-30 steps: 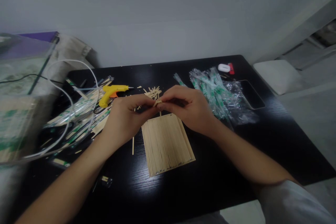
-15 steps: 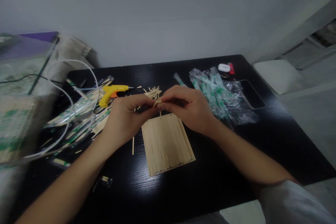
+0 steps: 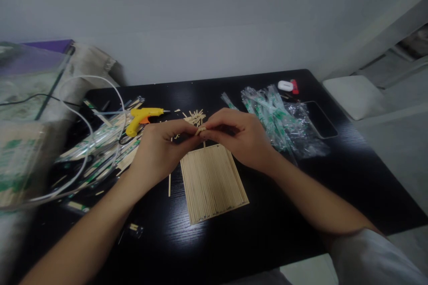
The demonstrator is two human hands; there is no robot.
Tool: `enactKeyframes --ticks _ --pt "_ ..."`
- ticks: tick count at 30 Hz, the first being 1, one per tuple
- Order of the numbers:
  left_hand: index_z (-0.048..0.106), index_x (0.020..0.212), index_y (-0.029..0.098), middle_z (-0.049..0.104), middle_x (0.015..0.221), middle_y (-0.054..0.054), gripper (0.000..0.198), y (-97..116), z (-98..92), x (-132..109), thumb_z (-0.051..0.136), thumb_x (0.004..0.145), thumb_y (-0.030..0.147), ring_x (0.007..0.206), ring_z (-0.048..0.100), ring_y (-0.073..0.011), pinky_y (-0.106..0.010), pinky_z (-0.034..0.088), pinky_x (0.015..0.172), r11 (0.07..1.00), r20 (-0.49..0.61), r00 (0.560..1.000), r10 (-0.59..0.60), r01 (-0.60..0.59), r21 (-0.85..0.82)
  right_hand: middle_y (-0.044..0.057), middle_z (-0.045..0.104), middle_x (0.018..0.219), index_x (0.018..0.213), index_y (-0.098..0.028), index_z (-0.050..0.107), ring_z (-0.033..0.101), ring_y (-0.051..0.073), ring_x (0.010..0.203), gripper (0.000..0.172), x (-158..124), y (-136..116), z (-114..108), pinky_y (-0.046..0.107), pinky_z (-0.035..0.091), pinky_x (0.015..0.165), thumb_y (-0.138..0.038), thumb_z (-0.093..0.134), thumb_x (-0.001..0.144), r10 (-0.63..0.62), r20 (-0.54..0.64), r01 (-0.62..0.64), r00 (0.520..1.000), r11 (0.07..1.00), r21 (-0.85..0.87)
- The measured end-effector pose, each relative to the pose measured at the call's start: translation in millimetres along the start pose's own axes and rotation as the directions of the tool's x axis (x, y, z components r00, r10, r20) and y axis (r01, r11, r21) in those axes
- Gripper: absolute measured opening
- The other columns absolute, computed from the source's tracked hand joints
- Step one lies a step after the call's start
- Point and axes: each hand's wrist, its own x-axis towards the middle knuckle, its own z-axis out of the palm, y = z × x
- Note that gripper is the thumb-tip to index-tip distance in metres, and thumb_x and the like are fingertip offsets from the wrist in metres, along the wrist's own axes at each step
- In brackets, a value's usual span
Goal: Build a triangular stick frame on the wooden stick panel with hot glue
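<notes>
My left hand and my right hand meet above the middle of the black table. Between their fingertips they pinch a small bundle of short wooden stick pieces, partly hidden by the fingers. Just below lies a flat panel of wooden sticks laid side by side. Behind the hands is a loose pile of short cut sticks. One thin stick lies left of the panel.
A yellow glue gun rests on packaged sticks at left, beside a looping white cable. To the right are crumpled plastic wrappers, a phone, a white case and a red object.
</notes>
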Motion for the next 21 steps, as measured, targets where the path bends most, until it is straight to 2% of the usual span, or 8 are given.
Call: enactKeyframes --ticks 21 --pt "0.078 0.082 0.025 0.078 0.080 0.001 0.015 -3.3 0.8 -0.8 0.074 0.089 0.037 0.068 0.068 -0.0143 -0.024 0.051 0.061 1.000 -0.001 1.000 0.015 -0.015 0.007 0.002 0.076 0.090 0.090 -0.023 0.078 0.069 0.016 0.081 0.003 0.0 1.9 -1.2 0.031 0.056 0.073 -0.026 0.079 0.090 -0.005 -0.001 0.005 1.000 0.999 -0.033"
